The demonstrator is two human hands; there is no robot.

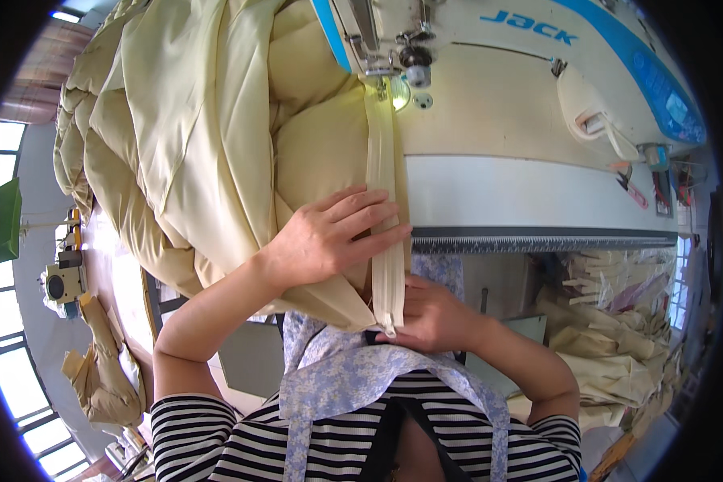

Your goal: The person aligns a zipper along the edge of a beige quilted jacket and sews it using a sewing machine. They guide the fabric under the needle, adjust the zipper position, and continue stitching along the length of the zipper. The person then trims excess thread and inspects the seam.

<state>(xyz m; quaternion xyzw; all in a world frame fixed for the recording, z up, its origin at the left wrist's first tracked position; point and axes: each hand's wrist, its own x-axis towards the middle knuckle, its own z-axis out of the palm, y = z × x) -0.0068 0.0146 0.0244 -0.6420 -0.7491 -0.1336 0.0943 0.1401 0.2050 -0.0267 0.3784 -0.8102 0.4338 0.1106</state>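
A cream padded garment (317, 157) spreads over the left of the table, beside and under the sewing machine (490, 76). Along its right edge runs a pale zipper (388, 277), its far end beneath the lit presser foot (381, 90). My left hand (329, 237) rests across the zipper with its fingers stretched out over the tape. At the near end, by the zipper's slider (388, 329), my right hand (434, 317) is closed around the edge of the zipper. Part of its fingers is hidden behind the tape.
A ruler strip (538, 241) lines the table's front edge. Pink-handled snips (635, 191) lie on the right of the table. Cream fabric pieces (610, 361) are heaped at the lower right. Another machine (64, 283) and more cream cloth (104, 377) are at the left.
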